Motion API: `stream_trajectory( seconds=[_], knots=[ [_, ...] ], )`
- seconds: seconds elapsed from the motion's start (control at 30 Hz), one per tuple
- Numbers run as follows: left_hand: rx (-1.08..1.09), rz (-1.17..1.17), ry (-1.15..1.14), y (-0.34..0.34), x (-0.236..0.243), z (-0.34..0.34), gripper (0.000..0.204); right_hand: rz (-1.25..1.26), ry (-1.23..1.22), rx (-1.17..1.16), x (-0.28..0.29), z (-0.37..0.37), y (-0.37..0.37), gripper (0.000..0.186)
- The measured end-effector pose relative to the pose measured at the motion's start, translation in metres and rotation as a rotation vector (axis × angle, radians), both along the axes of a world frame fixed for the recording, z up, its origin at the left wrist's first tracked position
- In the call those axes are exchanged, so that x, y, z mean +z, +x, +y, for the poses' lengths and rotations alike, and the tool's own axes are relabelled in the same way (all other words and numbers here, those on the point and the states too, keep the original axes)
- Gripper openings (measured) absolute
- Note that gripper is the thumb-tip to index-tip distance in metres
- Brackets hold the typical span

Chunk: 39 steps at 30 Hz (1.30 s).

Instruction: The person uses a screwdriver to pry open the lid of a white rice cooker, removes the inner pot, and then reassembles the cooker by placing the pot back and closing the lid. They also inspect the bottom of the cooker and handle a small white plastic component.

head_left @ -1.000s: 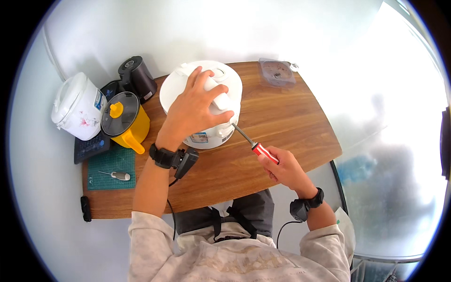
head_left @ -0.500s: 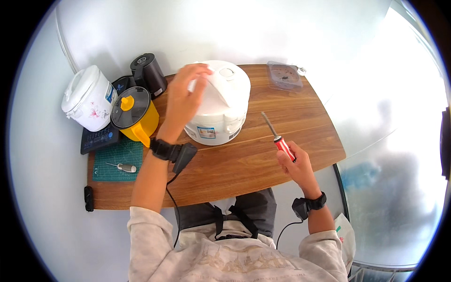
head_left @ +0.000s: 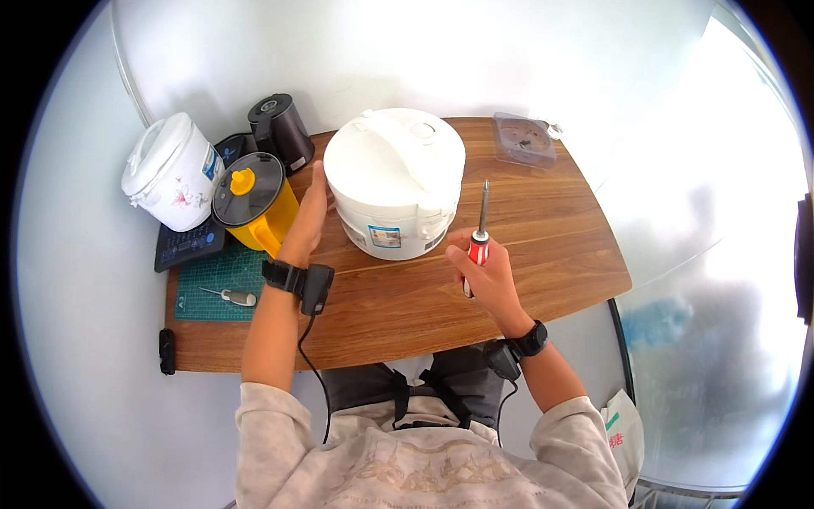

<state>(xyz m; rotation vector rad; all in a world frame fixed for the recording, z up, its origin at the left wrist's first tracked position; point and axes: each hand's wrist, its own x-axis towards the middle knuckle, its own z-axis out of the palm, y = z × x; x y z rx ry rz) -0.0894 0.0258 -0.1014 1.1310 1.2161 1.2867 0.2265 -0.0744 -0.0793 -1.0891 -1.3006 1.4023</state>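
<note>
A white rice cooker (head_left: 373, 174) with a carrying handle across its lid stands upright on the wooden table (head_left: 543, 254). My left hand (head_left: 314, 214) is at the cooker's left side, its fingers stretched out along the wall; whether it touches cannot be told for sure. In my right hand (head_left: 490, 276), at the cooker's front right, is a screwdriver (head_left: 479, 248) with a red and white handle. Its metal shaft points up and away from me, and the tip is apart from the cooker.
At the left stand a yellow pot (head_left: 280, 208) with a dark glass lid, a smaller white rice cooker (head_left: 165, 182) and a dark kettle (head_left: 281, 136). A second screwdriver (head_left: 237, 298) lies on a green cutting mat (head_left: 199, 276). A clear plastic box (head_left: 526, 142) holding small parts sits far right.
My left hand has come down from the cooker's lid to its left side. The right hand has brought the screwdriver leftward, nearer the cooker, and its shaft is now more upright in view.
</note>
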Motion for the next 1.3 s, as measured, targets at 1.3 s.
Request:
stream_trajectory(
  seconds=[1.3],
  knots=[
    [0.146,0.687,0.252,0.165,-0.014,0.086,0.129,0.229,-0.16,-0.066,-0.019,0.059,0.069,0.078]
  ],
)
